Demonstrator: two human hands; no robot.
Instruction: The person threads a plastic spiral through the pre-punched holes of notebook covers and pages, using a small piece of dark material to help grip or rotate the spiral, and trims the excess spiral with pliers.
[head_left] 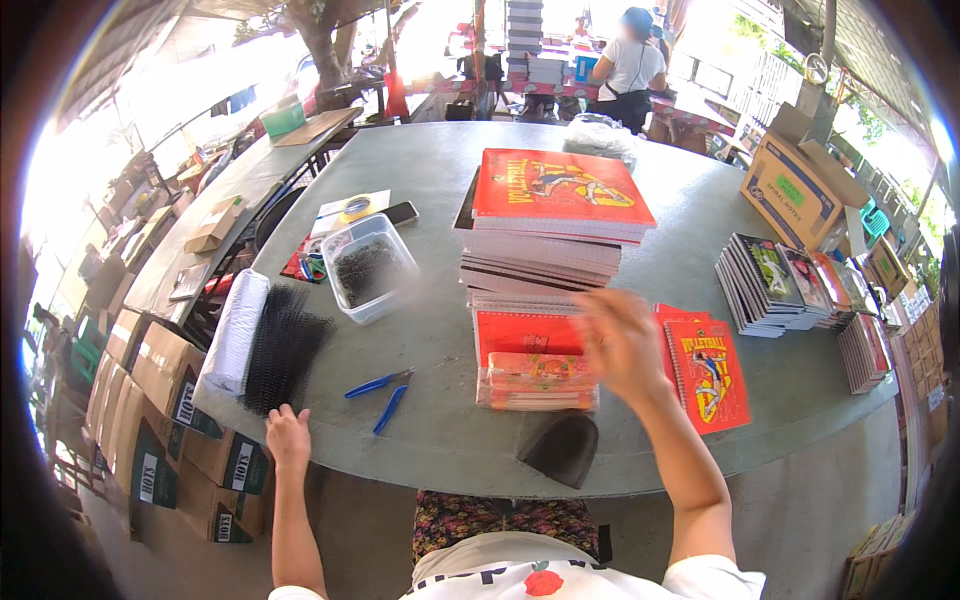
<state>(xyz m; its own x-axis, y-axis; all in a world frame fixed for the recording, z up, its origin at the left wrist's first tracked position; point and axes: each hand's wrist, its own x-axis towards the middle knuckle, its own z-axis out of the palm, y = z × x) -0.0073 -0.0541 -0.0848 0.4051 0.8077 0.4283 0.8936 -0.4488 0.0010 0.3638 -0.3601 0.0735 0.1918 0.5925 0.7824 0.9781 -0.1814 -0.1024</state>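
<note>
- Grey round table (430, 200) under open-sided shelter, harsh daylight flooding in.
- Stacked cardboard boxes (150, 400) line the floor.
- Long side table (240, 180) behind.

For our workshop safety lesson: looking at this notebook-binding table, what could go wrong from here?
1. The right hand is blurred mid-move beside the tall stack of red notebooks, whose layers sit unevenly; a knock might topple it.
2. The left hand rests at the table edge near the black binding coils, which could snag or slide off.
3. The blue pliers lie loose close to that edge.
</note>
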